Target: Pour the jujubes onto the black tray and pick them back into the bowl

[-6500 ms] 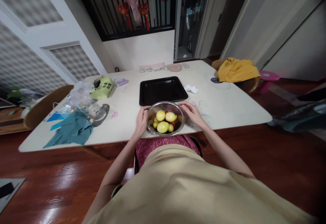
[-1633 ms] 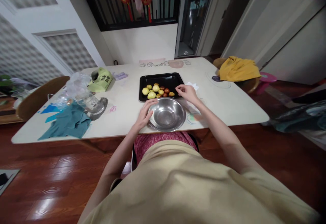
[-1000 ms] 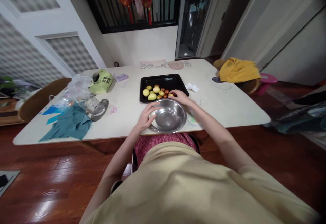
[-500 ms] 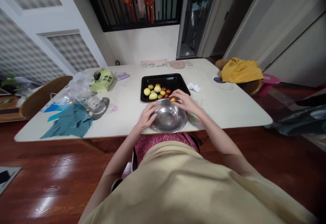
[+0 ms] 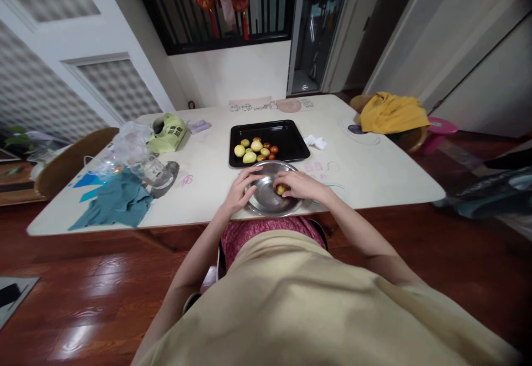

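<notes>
While the right hand (image 5: 301, 185) grips one fruit (image 5: 281, 189) in the bowl (image 5: 270, 204), the left hand (image 5: 238, 191) spreads loosely at its rim — beyond the bowl, one tray (image 5: 287, 135) bears three large yellow fruits (image 5: 249, 158).

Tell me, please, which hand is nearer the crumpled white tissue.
Right: the right hand is left of the tissue, on its near side; the left hand is farther left, at the bowl's rim.

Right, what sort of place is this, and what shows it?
Probably a home dining area: a black tray of fruit on a white table, a brown chair beside it and red hanging ornaments.
</notes>
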Motion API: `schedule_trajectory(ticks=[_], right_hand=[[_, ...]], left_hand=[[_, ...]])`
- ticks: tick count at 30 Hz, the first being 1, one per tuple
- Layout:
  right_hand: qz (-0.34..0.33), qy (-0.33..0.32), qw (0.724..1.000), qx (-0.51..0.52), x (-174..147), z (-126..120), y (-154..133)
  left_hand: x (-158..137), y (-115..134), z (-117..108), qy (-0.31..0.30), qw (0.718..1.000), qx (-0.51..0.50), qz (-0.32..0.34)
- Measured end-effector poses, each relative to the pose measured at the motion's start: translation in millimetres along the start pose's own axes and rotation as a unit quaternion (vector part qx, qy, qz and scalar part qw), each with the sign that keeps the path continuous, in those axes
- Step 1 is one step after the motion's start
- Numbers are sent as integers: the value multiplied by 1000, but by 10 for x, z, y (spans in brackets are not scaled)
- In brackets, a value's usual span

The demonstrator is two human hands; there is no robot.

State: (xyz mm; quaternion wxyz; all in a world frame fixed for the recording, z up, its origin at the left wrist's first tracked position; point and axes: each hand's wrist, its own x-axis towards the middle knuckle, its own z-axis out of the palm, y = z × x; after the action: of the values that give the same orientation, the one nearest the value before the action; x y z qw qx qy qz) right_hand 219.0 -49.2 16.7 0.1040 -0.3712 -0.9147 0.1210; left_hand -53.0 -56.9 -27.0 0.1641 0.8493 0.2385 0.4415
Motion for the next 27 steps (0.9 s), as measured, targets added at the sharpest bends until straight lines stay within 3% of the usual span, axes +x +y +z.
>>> schedule_trajectory(ticks=[6, 10, 14, 20, 23, 27], right_hand=[[-3, 63, 994, 87, -210, -42, 7], [-32, 176, 973, 147, -393, 85, -43], [-33, 281, 944, 170, -455, 360, -44], [-89, 408, 891, 176, -319, 640, 13], [-112, 412, 892, 150, -289, 663, 3], [-124, 410, 895, 126, -300, 663, -9]], left_hand=[[-3, 16, -6, -1, 1000, 5, -13], [17, 6, -40, 21, 999, 7, -45], [173, -138, -159, 41, 996, 19, -72], [653, -597, -324, -56, 988, 117, -80], [865, -770, -299, -139, 970, 176, -94], [1028, -854, -213, -178, 949, 236, -112]])
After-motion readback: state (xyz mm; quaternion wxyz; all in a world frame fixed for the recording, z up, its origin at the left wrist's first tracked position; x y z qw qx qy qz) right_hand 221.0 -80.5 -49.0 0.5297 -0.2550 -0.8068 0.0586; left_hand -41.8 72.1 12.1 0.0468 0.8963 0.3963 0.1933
